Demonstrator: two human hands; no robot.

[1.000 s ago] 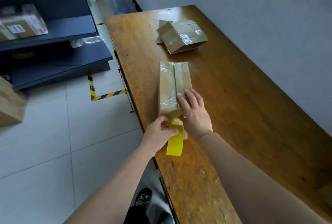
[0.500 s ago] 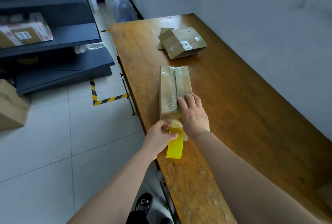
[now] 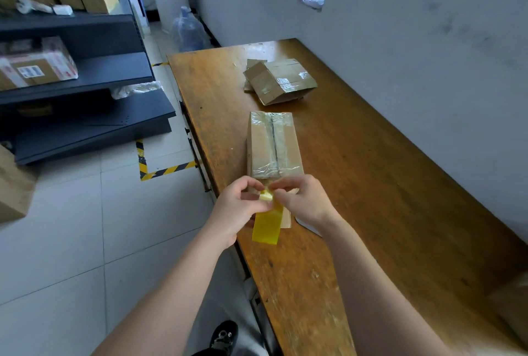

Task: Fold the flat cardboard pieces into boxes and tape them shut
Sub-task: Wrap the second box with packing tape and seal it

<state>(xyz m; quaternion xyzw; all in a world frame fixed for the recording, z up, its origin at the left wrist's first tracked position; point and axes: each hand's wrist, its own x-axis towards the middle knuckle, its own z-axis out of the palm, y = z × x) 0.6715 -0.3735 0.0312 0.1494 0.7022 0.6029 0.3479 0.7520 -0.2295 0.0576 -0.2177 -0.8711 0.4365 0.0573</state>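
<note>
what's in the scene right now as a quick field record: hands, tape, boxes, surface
left hand: pinches the crumpled top end of the yellow tape strip
right hand: pinches the same top end from the other side
yellow tape strip: hangs down from the fingers
near box: long, lies on the wooden table, clear tape along its top seam, near end by the hands
far box: taped shut, tilted, seems propped on a flat cardboard piece
shelving: dark, left of the table, holds parcels
</note>
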